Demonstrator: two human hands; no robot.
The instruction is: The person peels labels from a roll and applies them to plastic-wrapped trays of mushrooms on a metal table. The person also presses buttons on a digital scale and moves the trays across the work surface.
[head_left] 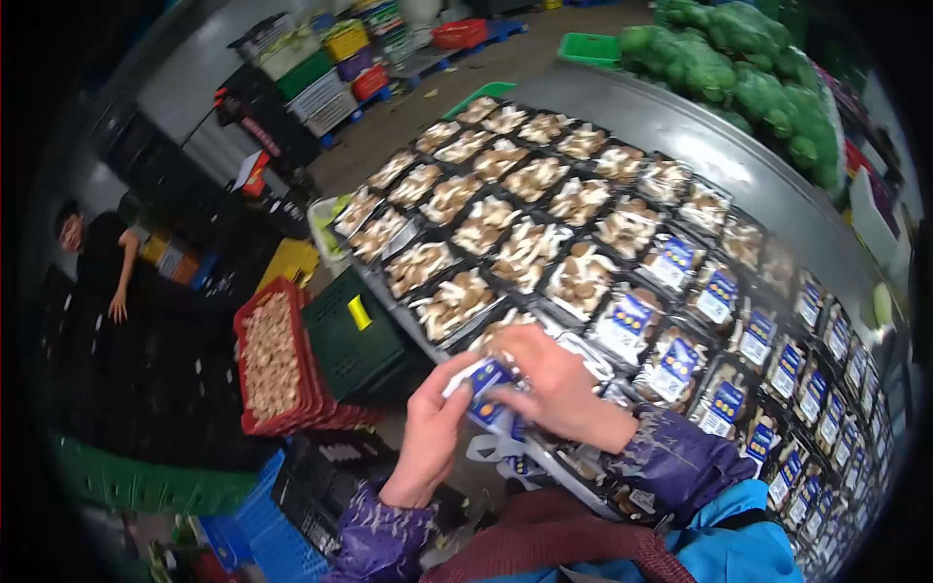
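Many black trays of mushrooms (530, 250) under clear wrap stand in rows on a metal table (671, 117). The trays toward the right bear blue and white labels (673, 367); those at the far left have none. My left hand (434, 418) holds a blue and white label piece (489, 381) between thumb and fingers at the table's near edge. Beside it, my right hand (552, 381) has its fingers bent at the same labels, above an unlabelled tray. Whether its fingertips grip a label is hard to make out.
Left of the table are a red crate of mushrooms (270, 355), a dark green crate (355, 335) and a blue crate (267, 530). A person (102, 257) stands at the far left. Green netted vegetables (743, 83) lie at the back right.
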